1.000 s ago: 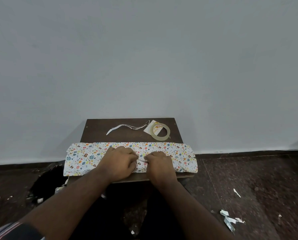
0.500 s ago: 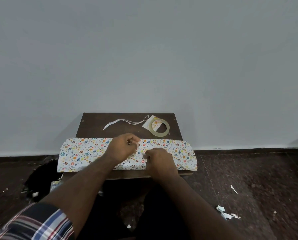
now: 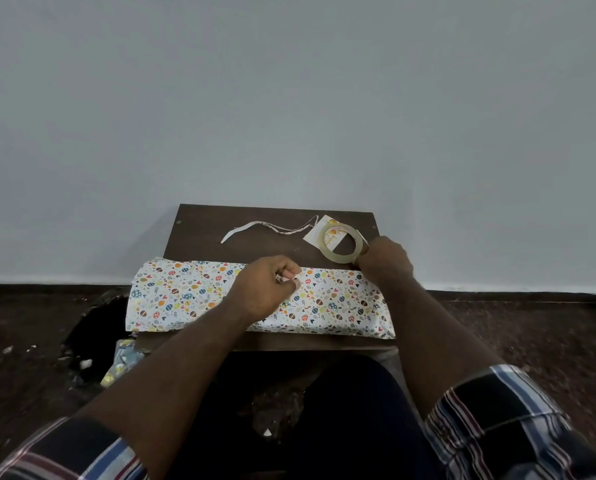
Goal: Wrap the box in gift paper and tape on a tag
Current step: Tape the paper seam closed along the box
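The small dark table carries the wrapped box across its near edge, gift paper loose past both ends. That paper looks thin and crease-prone, so it probably wants flat pressure on the seam, not a pull. The left hand rests on the top, fingers curled and pinching the paper fold. The right hand grips the tape roll, light and stiff, by its rim. Under it lies the tag, beside a paper strip.

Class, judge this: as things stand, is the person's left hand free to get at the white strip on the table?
Probably not: the left hand is busy pinching the gift paper. The white strip lies uncovered just beyond it.
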A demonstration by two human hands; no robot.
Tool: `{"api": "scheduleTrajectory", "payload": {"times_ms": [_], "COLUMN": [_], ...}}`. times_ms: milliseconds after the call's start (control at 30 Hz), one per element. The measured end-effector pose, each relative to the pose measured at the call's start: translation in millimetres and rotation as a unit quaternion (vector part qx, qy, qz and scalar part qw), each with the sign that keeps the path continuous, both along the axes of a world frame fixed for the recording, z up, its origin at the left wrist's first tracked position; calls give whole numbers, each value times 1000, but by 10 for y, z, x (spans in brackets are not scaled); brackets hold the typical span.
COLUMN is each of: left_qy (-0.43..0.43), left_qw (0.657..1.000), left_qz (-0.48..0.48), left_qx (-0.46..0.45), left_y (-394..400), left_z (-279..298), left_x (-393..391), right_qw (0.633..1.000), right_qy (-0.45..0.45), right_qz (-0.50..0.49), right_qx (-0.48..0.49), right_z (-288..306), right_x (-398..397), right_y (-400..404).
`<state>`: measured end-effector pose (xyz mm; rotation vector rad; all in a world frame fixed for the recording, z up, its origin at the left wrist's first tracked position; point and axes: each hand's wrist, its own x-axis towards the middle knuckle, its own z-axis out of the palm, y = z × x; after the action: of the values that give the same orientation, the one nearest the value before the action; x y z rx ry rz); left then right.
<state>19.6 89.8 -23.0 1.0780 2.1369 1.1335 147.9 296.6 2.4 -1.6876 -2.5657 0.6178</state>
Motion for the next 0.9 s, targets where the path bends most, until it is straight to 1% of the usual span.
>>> {"api": "scheduleTrajectory", "payload": {"times_ms": [167,333,533,633,700,800,900], "left_qy": [12,24,39,55,59,45,-7], "left_qw": [1000,1000,999,998,998,999,1000], "left_qz": [-3,-8,-11,-13,-14,-9,-5], "left_qx": [7,7,1,2,0,-2,-4], "left_y": [8,6,13,9,4,4,14], "left_z": [-10,-11,6,15,16,43,97], "left_x": [10,8,16,35,47,54,59], "right_qw": [1000,998,987,981,980,979,978], "right_qy": [-11,55,130,141,131,122,134], "right_qz": [-13,-24,23,45,71,104,121], "right_qx": [-3,6,94,126,134,128,101], "right_z": [2,-19,165,302,396,537,701], "right_x": [-55,-36,-101,-153,-174,-175,-129], "right_y": [69,112,138,122,106,87,68]}}
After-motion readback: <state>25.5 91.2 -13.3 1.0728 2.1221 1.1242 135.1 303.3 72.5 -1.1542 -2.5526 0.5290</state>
